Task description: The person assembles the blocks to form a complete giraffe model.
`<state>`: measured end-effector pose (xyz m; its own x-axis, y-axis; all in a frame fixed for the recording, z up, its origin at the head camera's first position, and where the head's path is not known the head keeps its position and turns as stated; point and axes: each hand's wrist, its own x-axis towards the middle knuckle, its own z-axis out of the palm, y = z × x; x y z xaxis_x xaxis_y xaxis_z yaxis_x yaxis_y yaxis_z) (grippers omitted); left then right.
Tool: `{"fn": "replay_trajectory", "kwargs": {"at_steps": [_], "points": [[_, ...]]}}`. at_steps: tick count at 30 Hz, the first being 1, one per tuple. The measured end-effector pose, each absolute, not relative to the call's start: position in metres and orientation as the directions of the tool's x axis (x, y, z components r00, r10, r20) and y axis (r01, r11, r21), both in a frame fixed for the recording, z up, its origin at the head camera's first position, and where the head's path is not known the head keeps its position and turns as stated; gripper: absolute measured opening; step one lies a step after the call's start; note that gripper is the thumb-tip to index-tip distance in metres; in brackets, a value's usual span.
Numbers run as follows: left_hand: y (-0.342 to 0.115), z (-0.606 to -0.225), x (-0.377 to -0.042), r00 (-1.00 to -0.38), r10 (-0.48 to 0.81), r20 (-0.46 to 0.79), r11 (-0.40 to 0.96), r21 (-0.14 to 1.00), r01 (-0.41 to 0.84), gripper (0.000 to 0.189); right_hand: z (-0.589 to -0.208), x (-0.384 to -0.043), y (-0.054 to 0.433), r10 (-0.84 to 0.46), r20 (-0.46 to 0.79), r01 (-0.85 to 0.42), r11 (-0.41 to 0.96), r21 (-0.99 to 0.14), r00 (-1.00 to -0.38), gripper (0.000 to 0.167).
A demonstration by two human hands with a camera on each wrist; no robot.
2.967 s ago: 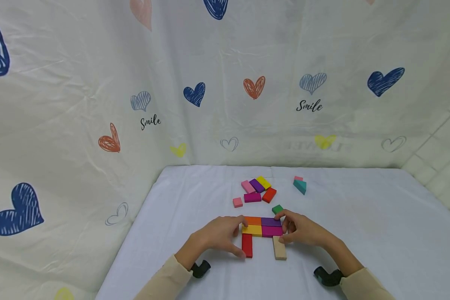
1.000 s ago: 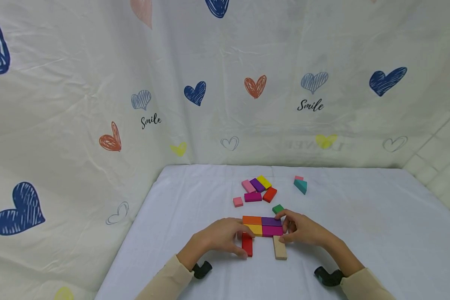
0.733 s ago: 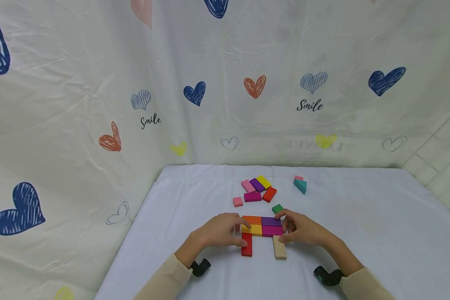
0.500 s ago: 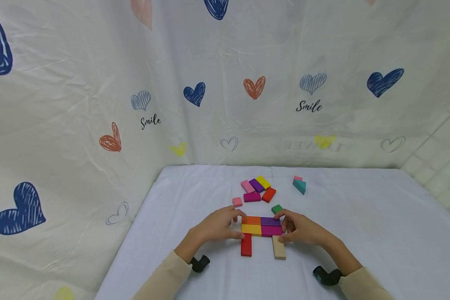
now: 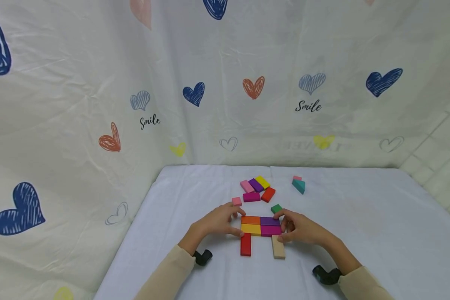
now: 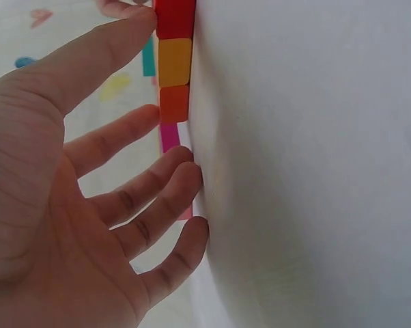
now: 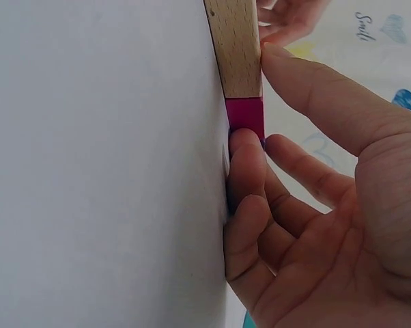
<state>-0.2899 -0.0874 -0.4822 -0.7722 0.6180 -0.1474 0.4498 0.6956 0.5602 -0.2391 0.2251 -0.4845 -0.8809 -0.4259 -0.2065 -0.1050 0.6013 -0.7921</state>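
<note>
In the head view an orange block (image 5: pixel 252 220), purple block (image 5: pixel 269 221), yellow block (image 5: pixel 251 229) and magenta block (image 5: pixel 270 231) lie together as a rectangle. Below it a red block (image 5: pixel 245 246) and a bare wood block (image 5: pixel 278 249) extend like two legs. My left hand (image 5: pixel 214 221) is at the left side, its thumb touching the red block's upper end and its index fingertip at the orange block's corner. My right hand (image 5: pixel 303 228) rests at the right side, thumb on the wood block, index at the purple block, other fingers bent beside the magenta block (image 7: pixel 246 117).
Farther back lie loose blocks: pink (image 5: pixel 247 186), purple (image 5: pixel 256 185), yellow (image 5: pixel 263 182), magenta (image 5: pixel 251 196), red-orange (image 5: pixel 268 195). A small pink block (image 5: pixel 236 201) and a green block (image 5: pixel 276 208) sit near the hands. A teal triangle (image 5: pixel 299 186) lies back right.
My left hand has moved up from the red and yellow blocks to the rectangle's left edge, its index finger leaving the yellow block. My right hand has stayed put.
</note>
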Motion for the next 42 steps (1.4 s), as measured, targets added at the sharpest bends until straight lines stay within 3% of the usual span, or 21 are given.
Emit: {"fn": "replay_trajectory", "kwargs": {"at_steps": [9,19,34,42], "points": [[-0.086,-0.483,-0.290,-0.776,0.613,-0.145,0.700,0.556,0.449,0.058,-0.481,-0.243,0.233,-0.457,-0.139,-0.186,0.595,-0.782,-0.878,0.054],[-0.084,-0.485,-0.292,-0.779,0.609,-0.145,0.711,0.536,0.456,0.060,-0.479,-0.260,0.239,-0.276,-0.087,-0.126,0.666,-0.736,-0.957,0.034],[-0.085,-0.485,-0.288,-0.786,0.597,-0.159,0.713,0.553,0.430,0.058,-0.485,-0.289,0.240,-0.288,-0.135,-0.111,0.698,-0.707,-0.948,0.041],[-0.085,-0.489,-0.289,-0.784,0.601,-0.157,0.705,0.566,0.427,0.057,-0.486,-0.291,0.240,-0.290,-0.164,-0.087,0.690,-0.719,-0.943,0.034]]}}
